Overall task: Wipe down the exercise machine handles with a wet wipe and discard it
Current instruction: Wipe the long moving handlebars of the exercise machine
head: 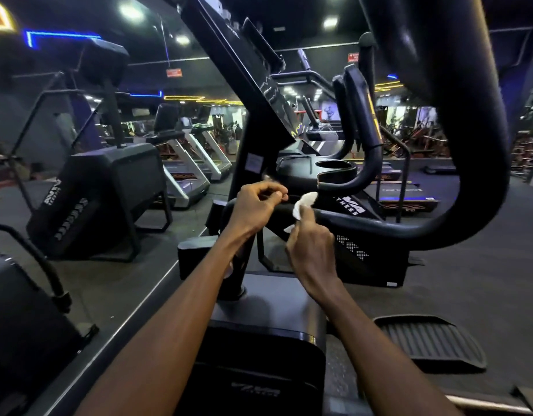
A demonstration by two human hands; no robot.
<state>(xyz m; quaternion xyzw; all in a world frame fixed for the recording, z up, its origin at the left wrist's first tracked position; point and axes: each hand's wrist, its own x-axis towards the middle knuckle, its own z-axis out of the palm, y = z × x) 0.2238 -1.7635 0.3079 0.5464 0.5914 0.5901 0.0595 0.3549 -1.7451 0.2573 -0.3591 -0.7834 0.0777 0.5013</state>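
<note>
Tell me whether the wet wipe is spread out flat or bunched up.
Bunched up. The wet wipe shows as a crumpled white wad sticking out above the right hand, which grips it; no flat sheet is visible.
</note>
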